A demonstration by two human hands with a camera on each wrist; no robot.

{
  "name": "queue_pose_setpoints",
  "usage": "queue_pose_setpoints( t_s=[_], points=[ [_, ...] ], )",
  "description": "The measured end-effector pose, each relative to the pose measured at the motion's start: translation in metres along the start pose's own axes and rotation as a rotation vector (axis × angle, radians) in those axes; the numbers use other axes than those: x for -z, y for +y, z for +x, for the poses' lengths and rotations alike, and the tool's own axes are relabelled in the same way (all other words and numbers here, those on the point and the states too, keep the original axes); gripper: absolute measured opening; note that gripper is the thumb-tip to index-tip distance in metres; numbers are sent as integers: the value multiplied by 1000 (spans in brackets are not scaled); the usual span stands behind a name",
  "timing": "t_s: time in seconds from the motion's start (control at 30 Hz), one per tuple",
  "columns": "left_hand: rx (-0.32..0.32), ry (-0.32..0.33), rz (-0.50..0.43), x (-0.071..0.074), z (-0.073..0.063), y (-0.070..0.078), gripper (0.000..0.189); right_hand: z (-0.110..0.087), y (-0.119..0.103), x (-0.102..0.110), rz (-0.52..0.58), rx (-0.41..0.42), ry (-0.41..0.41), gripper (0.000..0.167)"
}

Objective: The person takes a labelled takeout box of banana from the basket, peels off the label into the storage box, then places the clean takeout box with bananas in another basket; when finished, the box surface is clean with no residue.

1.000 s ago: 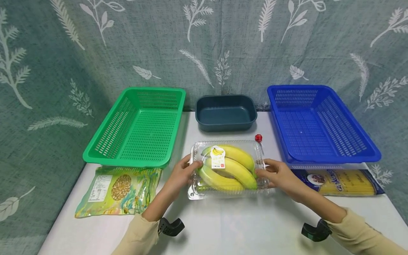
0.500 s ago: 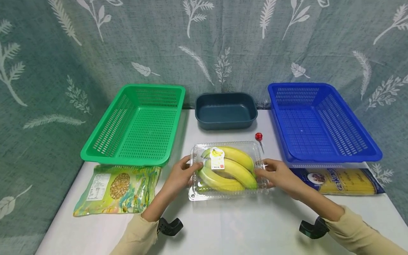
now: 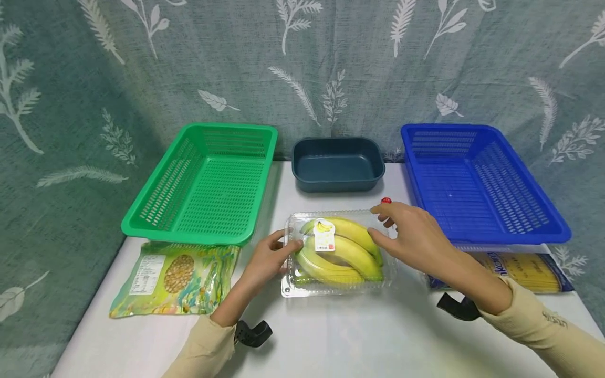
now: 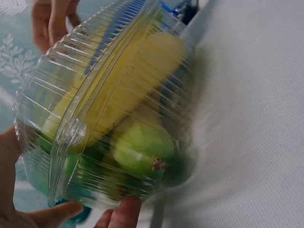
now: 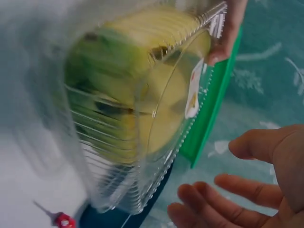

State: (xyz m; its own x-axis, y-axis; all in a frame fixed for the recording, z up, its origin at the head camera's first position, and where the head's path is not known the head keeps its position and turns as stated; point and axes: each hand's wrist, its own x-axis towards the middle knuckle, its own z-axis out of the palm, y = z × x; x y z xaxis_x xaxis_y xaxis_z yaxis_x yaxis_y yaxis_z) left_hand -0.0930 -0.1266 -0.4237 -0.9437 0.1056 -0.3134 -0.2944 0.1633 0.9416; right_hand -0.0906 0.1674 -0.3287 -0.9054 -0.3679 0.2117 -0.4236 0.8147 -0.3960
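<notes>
A clear plastic clamshell box [image 3: 337,253] with yellow-green bananas [image 3: 351,254] inside lies in the middle of the white table, a banana sticker [image 3: 324,235] on its lid. My left hand [image 3: 268,258] grips the box's left end, thumb on the lid edge; the left wrist view shows its fingertips [image 4: 126,212] at the lower side. Over the right end hovers my right hand [image 3: 416,233], thumb and fingers spread and holding nothing. In the right wrist view its fingers [image 5: 247,185] are apart from the box. A red-wrapped lollipop [image 3: 386,200] behind is mostly covered by this hand.
A green basket [image 3: 189,235] stands back left, a blue basket [image 3: 496,236] back right, and a dark teal tub [image 3: 337,185] between them. At left lies a bag of corn kernels [image 3: 177,281]. A pasta pack [image 3: 529,270] lies at right, partly behind my right forearm.
My right hand has let go of the box's right end and risen over its back right corner, now hiding most of the lollipop. The left hand and box have stayed in place.
</notes>
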Motion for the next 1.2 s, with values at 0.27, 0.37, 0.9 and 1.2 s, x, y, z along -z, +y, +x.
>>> queue_pose_setpoints(
  t_s=[0.27,0.37,0.9,1.2],
  points=[
    [-4,2,-17,0,0,-1,54,38,-20,-12,-23,212,-53,25],
    [-3,-1,-22,0,0,0,55,48,-27,-18,-29,254,-99,25],
    [2,-10,-26,2,0,0,55,78,-41,-46,-109,294,-256,22],
    [0,-10,-27,2,1,-1,57,83,-38,-51,-125,337,-242,11]
  ],
)
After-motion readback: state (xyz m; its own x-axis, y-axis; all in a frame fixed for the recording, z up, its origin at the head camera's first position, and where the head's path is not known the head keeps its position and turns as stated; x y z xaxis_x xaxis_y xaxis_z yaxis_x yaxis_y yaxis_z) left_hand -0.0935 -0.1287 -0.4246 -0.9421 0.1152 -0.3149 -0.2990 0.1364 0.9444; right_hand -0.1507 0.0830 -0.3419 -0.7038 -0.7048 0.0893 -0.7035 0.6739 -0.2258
